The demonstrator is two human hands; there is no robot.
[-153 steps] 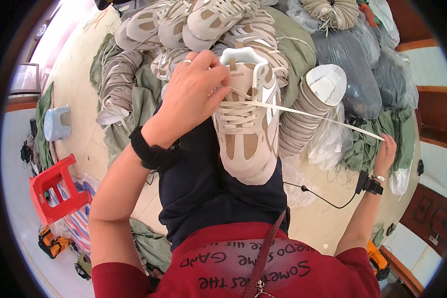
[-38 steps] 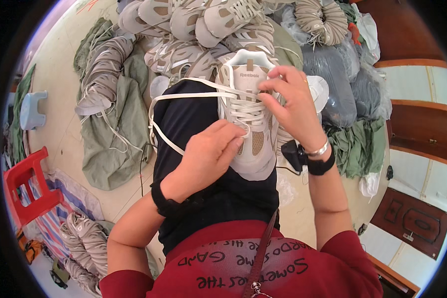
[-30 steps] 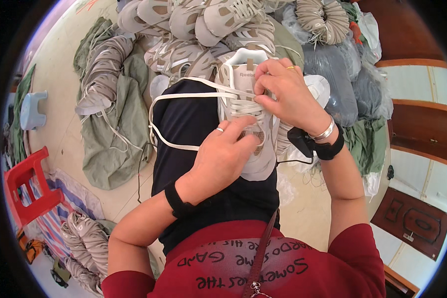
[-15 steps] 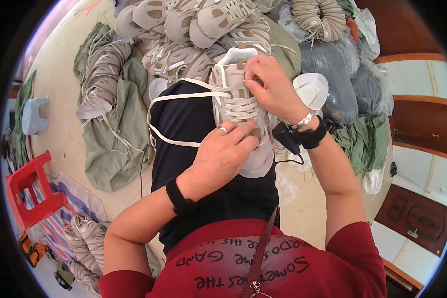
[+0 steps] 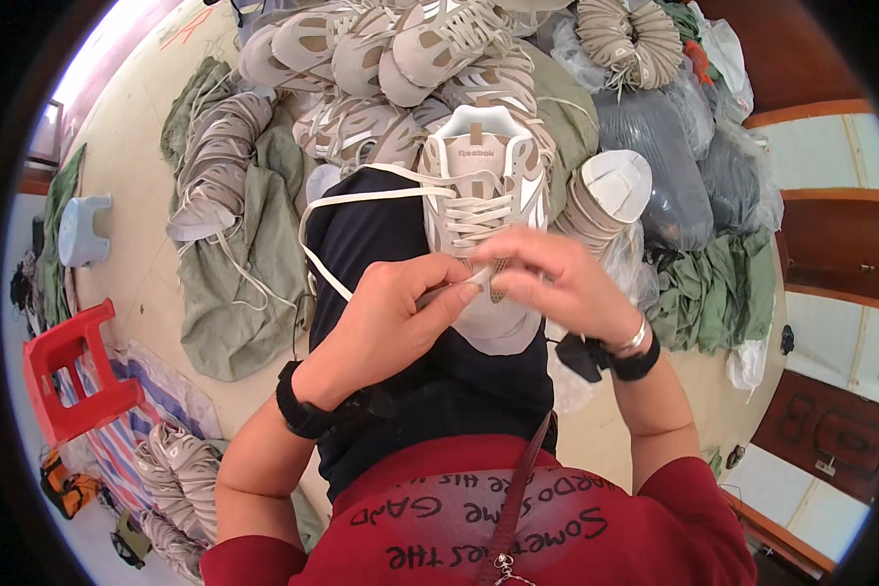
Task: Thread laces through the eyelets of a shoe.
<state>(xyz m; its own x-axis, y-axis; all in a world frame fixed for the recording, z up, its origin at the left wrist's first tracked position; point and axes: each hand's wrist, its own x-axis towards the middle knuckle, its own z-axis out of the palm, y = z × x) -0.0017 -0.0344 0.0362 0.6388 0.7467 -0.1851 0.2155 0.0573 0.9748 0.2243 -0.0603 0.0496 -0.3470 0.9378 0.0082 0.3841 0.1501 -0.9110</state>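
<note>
Bringing their fingertips close above the toe end of a beige sneaker (image 5: 476, 178), the left hand (image 5: 391, 308) and right hand (image 5: 562, 283) work almost against each other. Thumb and forefinger of the left are pinched together on a small pale bit (image 5: 481, 276), which may be lace but is too blurred to name surely. The right thumb and forefinger curve over the same spot with a slight gap; motion blurs them, so whether they grip anything I cannot tell. Directly beneath and beyond both sets of fingers lies the sneaker, on the dark trousers (image 5: 415, 376), toe toward the wearer and opening farthest from the fingertips. Its crossed white laces (image 5: 481, 217) sit just past the fingers, and a loose lace length (image 5: 371, 195) loops out leftward, then bends back down toward the left fingers. Well beyond the fingertips is a heap of similar shoes (image 5: 400, 63). To the right of the right fingers stands a nested stack (image 5: 615, 186) with a white top; far left of the left fingers are a red stool (image 5: 78, 391) and a pale blue stool (image 5: 85, 230).
</note>
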